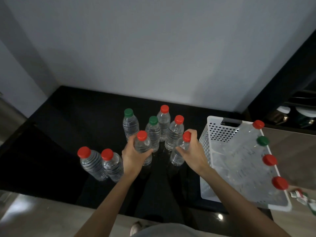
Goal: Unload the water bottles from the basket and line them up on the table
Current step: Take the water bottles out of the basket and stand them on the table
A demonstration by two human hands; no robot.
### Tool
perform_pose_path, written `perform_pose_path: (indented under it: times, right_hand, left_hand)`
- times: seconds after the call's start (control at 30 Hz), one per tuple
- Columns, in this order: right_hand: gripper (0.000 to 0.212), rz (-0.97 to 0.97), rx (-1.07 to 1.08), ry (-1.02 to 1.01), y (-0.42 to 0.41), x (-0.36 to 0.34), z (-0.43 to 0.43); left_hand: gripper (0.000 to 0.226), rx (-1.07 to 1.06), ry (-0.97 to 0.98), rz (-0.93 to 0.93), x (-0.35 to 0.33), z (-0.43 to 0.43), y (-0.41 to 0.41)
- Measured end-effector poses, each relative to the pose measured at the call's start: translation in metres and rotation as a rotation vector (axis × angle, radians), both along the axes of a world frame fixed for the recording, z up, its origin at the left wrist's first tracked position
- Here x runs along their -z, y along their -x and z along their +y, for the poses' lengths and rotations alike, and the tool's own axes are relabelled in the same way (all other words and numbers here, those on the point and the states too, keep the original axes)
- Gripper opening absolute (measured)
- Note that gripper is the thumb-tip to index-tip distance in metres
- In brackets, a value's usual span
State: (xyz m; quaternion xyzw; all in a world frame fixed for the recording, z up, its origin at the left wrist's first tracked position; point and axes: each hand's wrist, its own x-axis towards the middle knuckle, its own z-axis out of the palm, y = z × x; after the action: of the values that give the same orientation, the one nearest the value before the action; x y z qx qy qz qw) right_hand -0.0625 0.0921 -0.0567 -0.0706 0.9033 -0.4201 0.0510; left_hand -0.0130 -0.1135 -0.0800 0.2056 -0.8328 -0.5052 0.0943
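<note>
Head view: left hand (135, 156) wraps one red-capped bottle (143, 144), right hand (193, 151) grips a second bottle (178, 157) by its neck, both on the table (59, 134). Four more bottles (239, 159) lie in the basket (207, 134) just beside the right hand, caps toward its right rim

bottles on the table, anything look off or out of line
Nothing is spilled or tipped. There is no line yet, though: a back cluster of four bunches together, a red-capped pair stands apart at left, and the left hand and right hand each grip one more bottle in front.
</note>
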Motion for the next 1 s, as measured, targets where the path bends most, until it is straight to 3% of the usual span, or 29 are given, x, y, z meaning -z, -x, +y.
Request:
perform_pose_path:
  times: [0.23,0.4,0.6,0.83,1.0]
  right_hand:
    - [0.044,0.052,-0.023,-0.079,0.0,-0.007,0.006]
    - [0.054,0.114,-0.01,-0.116,-0.004,-0.036,0.016]
    - [0.042,0.297,0.052,-0.099,-0.015,-0.083,0.044]
    - [0.032,0.383,0.271,-0.185,-0.028,-0.095,0.116]
    - [0.035,0.272,0.416,-0.282,-0.047,-0.074,0.171]
  left_hand:
    - [0.069,0.13,0.061,-0.081,-0.012,-0.004,0.005]
    - [0.075,0.104,0.172,0.143,-0.043,0.009,-0.006]
    - [0.069,0.222,0.312,0.379,-0.09,0.04,-0.003]
    - [0.055,0.466,0.238,0.444,-0.119,0.113,0.025]
    - [0.057,0.732,0.157,0.386,-0.106,0.183,0.049]
